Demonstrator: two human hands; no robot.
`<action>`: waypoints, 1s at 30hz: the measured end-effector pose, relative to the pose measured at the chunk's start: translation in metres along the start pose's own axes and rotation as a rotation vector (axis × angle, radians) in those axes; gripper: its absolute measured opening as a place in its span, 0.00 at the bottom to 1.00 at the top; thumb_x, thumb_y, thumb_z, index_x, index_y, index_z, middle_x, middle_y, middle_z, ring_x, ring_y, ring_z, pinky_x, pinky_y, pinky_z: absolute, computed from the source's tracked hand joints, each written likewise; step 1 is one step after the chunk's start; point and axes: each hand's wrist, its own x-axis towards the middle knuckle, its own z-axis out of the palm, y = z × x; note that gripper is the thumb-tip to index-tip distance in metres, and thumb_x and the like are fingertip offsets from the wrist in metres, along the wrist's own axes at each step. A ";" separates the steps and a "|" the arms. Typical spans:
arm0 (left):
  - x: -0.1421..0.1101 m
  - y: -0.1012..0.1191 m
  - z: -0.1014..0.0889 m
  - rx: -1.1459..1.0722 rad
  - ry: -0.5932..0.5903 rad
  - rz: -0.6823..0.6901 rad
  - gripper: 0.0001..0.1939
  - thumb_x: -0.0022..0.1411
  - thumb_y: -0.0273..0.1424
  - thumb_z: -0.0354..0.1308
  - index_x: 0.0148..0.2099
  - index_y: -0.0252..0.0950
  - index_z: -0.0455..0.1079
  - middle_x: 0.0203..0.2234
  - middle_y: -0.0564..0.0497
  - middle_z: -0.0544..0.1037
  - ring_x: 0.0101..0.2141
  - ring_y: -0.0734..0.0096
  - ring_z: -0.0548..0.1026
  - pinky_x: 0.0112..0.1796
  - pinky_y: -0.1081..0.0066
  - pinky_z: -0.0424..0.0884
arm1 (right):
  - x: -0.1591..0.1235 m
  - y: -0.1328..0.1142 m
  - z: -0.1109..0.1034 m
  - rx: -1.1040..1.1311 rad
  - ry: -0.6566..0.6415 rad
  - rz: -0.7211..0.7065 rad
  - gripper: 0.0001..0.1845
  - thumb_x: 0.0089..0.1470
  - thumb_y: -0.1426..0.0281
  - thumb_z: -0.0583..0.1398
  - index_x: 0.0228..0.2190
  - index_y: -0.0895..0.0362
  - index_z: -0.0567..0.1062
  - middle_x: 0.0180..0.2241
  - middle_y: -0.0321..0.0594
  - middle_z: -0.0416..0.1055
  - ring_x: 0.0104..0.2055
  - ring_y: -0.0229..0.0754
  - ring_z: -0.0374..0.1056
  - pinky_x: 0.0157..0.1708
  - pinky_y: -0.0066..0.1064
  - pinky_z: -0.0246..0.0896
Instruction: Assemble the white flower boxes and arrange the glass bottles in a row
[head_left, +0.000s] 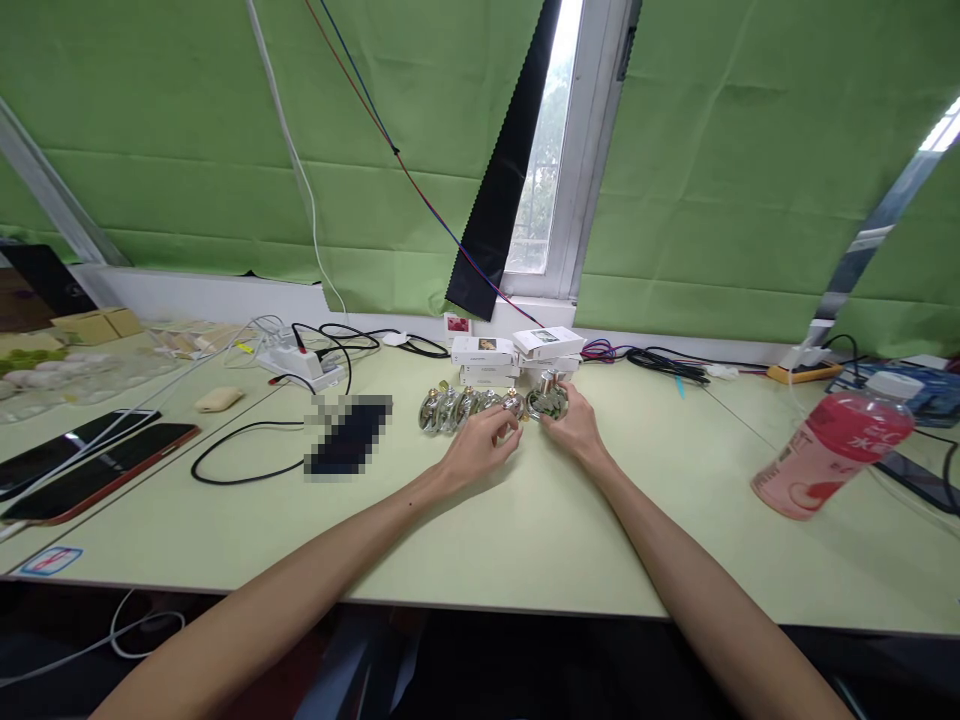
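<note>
My right hand [576, 422] grips the right side of a small round glass bottle [546, 402] with a silver cap, at the middle of the table. To its left, my left hand [480, 440] has its fingers curled in front of another round bottle [514, 402] with a gold-coloured neck. Whether those fingers hold anything is hidden. A row of several similar round glass bottles [442, 410] stands close together beyond and left of my left hand. Just behind them, small white boxes [486, 352] with little pictures are stacked.
A pink drink bottle [832, 445] stands at the right. On the left lie phones [101, 470], a pale earphone case [219, 399], a blurred dark patch [349, 436] and a power strip [296, 365]. Black cables [667, 365] run along the back beneath green curtains [750, 180].
</note>
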 end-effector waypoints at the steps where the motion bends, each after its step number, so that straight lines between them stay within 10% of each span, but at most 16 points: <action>1: 0.000 0.000 -0.001 -0.005 0.036 0.008 0.10 0.67 0.34 0.53 0.37 0.35 0.72 0.31 0.51 0.71 0.23 0.77 0.64 0.29 0.72 0.61 | 0.000 0.000 0.001 0.017 0.000 0.002 0.33 0.42 0.67 0.61 0.53 0.58 0.69 0.42 0.47 0.77 0.40 0.52 0.72 0.41 0.44 0.69; 12: -0.001 0.005 -0.003 0.108 0.007 -0.030 0.20 0.65 0.34 0.57 0.59 0.42 0.70 0.65 0.45 0.61 0.40 0.66 0.77 0.45 0.65 0.74 | 0.001 -0.004 -0.003 0.085 -0.054 0.031 0.33 0.45 0.68 0.61 0.55 0.58 0.69 0.34 0.42 0.78 0.32 0.49 0.73 0.38 0.41 0.70; 30: -0.002 -0.013 0.006 0.177 -0.102 -0.012 0.28 0.64 0.34 0.57 0.65 0.44 0.62 0.70 0.45 0.53 0.56 0.53 0.74 0.54 0.57 0.74 | -0.001 -0.011 -0.004 0.097 -0.178 0.134 0.39 0.52 0.72 0.60 0.64 0.61 0.61 0.24 0.33 0.73 0.26 0.42 0.70 0.43 0.38 0.69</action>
